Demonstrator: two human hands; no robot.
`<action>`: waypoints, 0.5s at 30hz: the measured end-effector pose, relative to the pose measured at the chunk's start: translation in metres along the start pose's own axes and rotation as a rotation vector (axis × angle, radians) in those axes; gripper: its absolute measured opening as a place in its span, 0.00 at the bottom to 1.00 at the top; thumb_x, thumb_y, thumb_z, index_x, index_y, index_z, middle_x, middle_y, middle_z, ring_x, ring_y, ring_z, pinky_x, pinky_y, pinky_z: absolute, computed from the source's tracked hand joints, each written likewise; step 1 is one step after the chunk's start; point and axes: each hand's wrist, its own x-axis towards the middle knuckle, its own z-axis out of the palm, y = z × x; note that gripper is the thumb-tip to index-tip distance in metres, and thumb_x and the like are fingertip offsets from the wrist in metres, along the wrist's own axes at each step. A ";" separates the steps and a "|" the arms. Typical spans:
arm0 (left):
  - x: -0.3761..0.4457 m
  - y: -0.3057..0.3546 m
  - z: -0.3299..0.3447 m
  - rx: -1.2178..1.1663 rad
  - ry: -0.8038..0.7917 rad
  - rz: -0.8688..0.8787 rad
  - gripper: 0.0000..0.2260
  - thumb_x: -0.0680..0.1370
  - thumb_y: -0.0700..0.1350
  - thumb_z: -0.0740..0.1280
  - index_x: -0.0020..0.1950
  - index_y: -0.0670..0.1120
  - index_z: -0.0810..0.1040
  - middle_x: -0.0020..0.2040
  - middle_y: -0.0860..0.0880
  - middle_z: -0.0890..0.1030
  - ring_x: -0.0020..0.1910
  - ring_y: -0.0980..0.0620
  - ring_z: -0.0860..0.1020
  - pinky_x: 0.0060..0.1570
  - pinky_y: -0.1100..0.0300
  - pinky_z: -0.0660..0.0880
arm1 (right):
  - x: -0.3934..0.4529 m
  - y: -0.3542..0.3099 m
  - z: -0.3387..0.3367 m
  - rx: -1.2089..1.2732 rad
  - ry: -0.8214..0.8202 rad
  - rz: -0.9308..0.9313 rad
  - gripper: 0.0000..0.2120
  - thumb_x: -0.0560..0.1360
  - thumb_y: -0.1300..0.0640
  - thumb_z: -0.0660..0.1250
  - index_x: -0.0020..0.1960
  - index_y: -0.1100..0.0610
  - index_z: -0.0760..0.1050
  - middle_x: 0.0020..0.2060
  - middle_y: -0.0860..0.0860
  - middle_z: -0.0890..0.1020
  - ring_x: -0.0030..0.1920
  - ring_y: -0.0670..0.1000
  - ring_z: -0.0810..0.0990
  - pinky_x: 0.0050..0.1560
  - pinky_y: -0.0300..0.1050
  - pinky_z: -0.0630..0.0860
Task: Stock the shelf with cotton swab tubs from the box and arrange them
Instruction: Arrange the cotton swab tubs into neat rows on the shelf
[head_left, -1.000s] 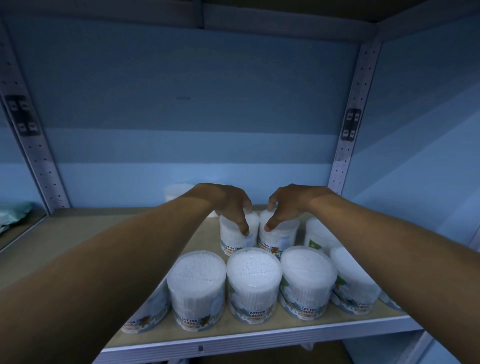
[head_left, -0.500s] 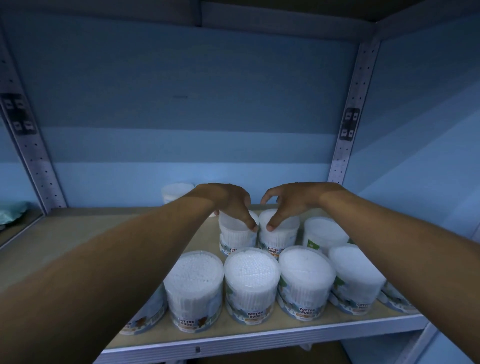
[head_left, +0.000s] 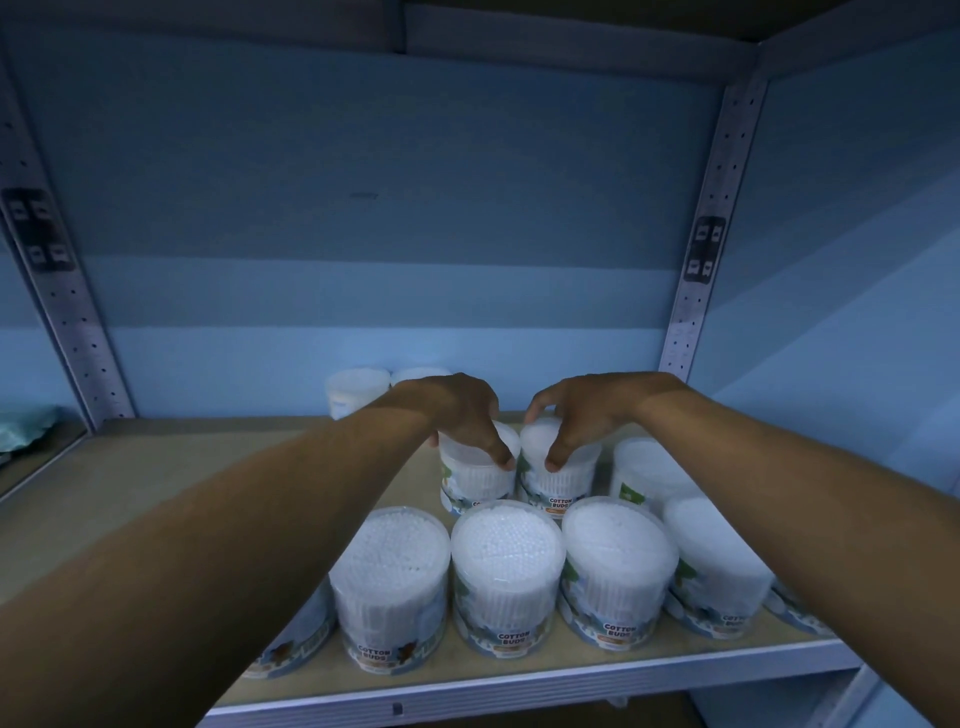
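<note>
Several clear cotton swab tubs with white lids stand on the wooden shelf (head_left: 156, 467). A front row of tubs (head_left: 506, 577) lines the shelf's edge. Behind it, my left hand (head_left: 462, 415) grips the top of one second-row tub (head_left: 478, 478), fingers curled over its lid. Beside it my right hand (head_left: 576, 415) grips the neighbouring tub (head_left: 566, 483) the same way. The two held tubs stand upright, side by side and nearly touching. Another second-row tub (head_left: 644, 467) stands to their right. At the back wall sit more tubs (head_left: 358, 389), partly hidden by my left hand.
Perforated metal uprights (head_left: 711, 234) frame the bay, and another upright (head_left: 62, 291) stands at the left. A blue back wall (head_left: 363, 208) closes the shelf. The shelf's left half is bare wood. A teal item (head_left: 26, 431) lies on the neighbouring shelf, far left.
Both hands stay on the two second-row tubs. They and the tubs have shifted slightly back and closer together.
</note>
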 end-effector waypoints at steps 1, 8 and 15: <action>0.000 0.000 0.000 0.019 0.006 -0.005 0.36 0.67 0.66 0.73 0.71 0.51 0.71 0.67 0.51 0.74 0.42 0.48 0.81 0.50 0.54 0.81 | 0.001 0.000 0.000 0.014 0.003 0.007 0.36 0.65 0.36 0.76 0.70 0.37 0.68 0.70 0.44 0.70 0.66 0.51 0.72 0.65 0.49 0.71; 0.006 -0.002 0.006 -0.012 -0.025 -0.016 0.36 0.69 0.65 0.72 0.72 0.51 0.69 0.67 0.50 0.74 0.50 0.46 0.81 0.51 0.54 0.82 | 0.004 0.000 0.007 0.016 0.044 0.000 0.33 0.67 0.36 0.74 0.70 0.38 0.69 0.70 0.44 0.70 0.66 0.51 0.72 0.62 0.47 0.71; 0.007 -0.001 0.006 0.001 -0.044 -0.012 0.37 0.68 0.64 0.73 0.73 0.50 0.69 0.68 0.50 0.74 0.53 0.44 0.80 0.51 0.54 0.82 | 0.000 -0.003 0.005 -0.001 0.011 -0.005 0.34 0.69 0.38 0.74 0.73 0.39 0.67 0.72 0.45 0.69 0.68 0.52 0.70 0.61 0.45 0.70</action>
